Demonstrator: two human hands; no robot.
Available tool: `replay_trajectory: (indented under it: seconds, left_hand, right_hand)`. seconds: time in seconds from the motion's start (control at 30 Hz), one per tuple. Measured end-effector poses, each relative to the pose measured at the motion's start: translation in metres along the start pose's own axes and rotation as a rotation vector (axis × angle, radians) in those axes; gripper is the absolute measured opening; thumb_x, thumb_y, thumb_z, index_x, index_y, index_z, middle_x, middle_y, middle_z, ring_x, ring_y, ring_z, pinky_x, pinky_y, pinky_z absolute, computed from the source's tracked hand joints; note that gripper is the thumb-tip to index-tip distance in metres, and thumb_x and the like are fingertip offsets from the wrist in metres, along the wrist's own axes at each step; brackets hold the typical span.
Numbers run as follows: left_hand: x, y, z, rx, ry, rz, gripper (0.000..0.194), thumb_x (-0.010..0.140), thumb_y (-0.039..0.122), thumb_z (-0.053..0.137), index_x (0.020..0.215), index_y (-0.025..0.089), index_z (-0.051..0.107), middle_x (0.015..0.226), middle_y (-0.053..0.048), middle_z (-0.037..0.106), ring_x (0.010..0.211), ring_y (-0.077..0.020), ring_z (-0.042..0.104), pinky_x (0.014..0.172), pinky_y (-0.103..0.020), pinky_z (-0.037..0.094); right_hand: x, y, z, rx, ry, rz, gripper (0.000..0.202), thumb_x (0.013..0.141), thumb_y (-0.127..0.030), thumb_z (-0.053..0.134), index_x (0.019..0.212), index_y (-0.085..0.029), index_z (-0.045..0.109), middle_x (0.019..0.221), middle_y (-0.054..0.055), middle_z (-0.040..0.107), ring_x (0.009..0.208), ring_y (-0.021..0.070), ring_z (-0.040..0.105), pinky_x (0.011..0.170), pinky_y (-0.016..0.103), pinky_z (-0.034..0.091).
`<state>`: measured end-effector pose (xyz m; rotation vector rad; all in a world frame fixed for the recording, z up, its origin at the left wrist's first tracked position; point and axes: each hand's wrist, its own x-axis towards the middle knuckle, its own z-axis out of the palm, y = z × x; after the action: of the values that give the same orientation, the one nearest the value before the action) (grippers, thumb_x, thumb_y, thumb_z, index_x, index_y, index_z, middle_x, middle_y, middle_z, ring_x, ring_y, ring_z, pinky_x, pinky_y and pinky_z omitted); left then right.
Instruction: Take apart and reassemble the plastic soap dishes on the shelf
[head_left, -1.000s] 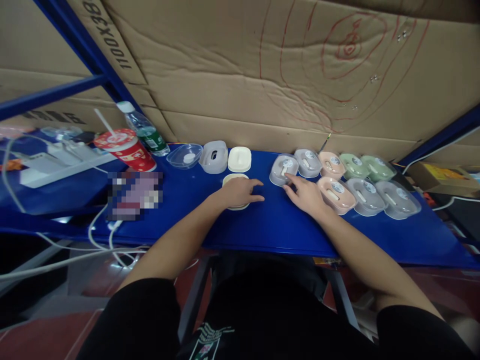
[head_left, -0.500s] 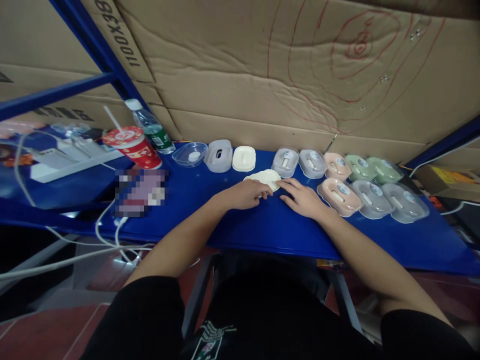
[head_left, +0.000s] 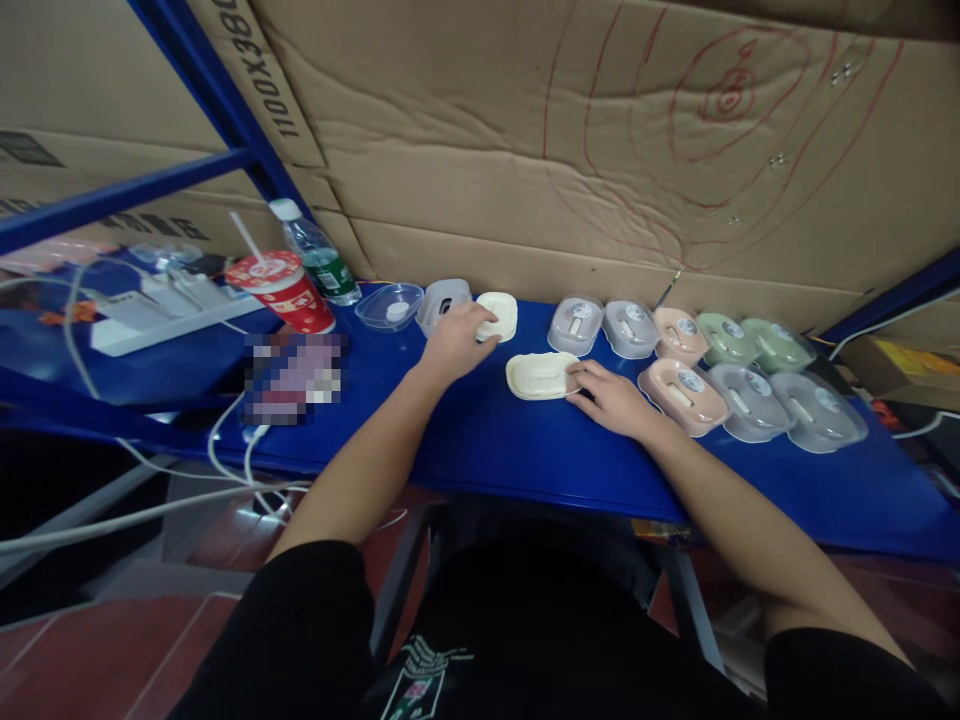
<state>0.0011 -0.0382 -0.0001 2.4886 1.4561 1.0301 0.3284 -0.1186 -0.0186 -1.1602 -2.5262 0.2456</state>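
A cream oval plastic tray with a raised rim lies on the blue table in front of me. My right hand grips its right end, fingers on top and thumb at the near edge. Farther back, my left hand reaches over the near left side of a squarer cream plastic piece, its thumb and fingers apart. Just left of that piece is a greyish translucent container with a dark slot, partly hidden by my left hand. Beside it lies a clear plastic cover with a small white part inside.
Several lidded boxes in grey, pink and green stand in two rows on the right. A red cup with a straw, a water bottle and a power strip are on the left. Cardboard walls the back.
My left hand has left the oval tray and moved back and left to the squarer cream piece. My right hand stays at the tray, which now lies slightly nearer me. The view has shifted slightly.
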Motion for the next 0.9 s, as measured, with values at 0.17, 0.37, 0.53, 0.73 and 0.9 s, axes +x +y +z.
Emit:
replay_trajectory:
  seconds: [0.17, 0.37, 0.53, 0.73, 0.9]
  left_hand:
    - [0.003, -0.021, -0.022, 0.274, 0.035, -0.319, 0.036, 0.09, 0.035, 0.073, 0.121, 0.018, 0.077, 0.129, -0.017, 0.072, 0.125, -0.0402, 0.061, 0.109, -0.054, 0.047]
    - [0.0, -0.019, -0.023, 0.373, -0.067, -0.409, 0.034, 0.092, 0.039, 0.069, 0.118, 0.021, 0.079, 0.135, -0.019, 0.071, 0.13, -0.0459, 0.055, 0.108, -0.062, 0.041]
    - [0.001, -0.018, -0.02, 0.392, -0.124, -0.413, 0.034, 0.093, 0.04, 0.067, 0.119, 0.022, 0.079, 0.137, -0.018, 0.069, 0.131, -0.0434, 0.055, 0.108, -0.058, 0.04]
    - [0.0, -0.019, -0.021, 0.394, -0.147, -0.418, 0.036, 0.094, 0.041, 0.066, 0.122, 0.021, 0.077, 0.141, -0.018, 0.067, 0.134, -0.0445, 0.053, 0.11, -0.06, 0.038]
    - [0.0, -0.022, -0.019, 0.37, -0.12, -0.408, 0.031, 0.092, 0.038, 0.069, 0.117, 0.021, 0.077, 0.138, -0.02, 0.068, 0.133, -0.0459, 0.054, 0.109, -0.063, 0.038]
  right_hand:
    - [-0.001, -0.001, -0.004, 0.105, 0.083, -0.051, 0.017, 0.11, -0.037, 0.052, 0.112, -0.026, 0.064, 0.126, 0.011, 0.071, 0.117, 0.0268, 0.071, 0.097, 0.043, 0.059]
    - [-0.002, -0.006, -0.009, 0.156, 0.187, -0.006, 0.018, 0.111, -0.04, 0.05, 0.108, -0.026, 0.061, 0.117, 0.01, 0.075, 0.107, 0.0267, 0.074, 0.091, 0.041, 0.057]
    - [-0.003, -0.01, -0.013, 0.167, 0.228, 0.061, 0.017, 0.11, -0.039, 0.05, 0.108, -0.027, 0.061, 0.11, 0.008, 0.078, 0.101, 0.0273, 0.075, 0.088, 0.041, 0.057]
    - [-0.003, -0.008, -0.011, 0.178, 0.254, 0.067, 0.017, 0.108, -0.04, 0.053, 0.109, -0.026, 0.063, 0.113, 0.008, 0.079, 0.102, 0.028, 0.076, 0.089, 0.042, 0.058]
    - [-0.003, -0.003, -0.007, 0.218, 0.236, 0.012, 0.018, 0.102, -0.036, 0.061, 0.118, -0.026, 0.064, 0.125, 0.01, 0.076, 0.112, 0.0284, 0.075, 0.098, 0.046, 0.06]
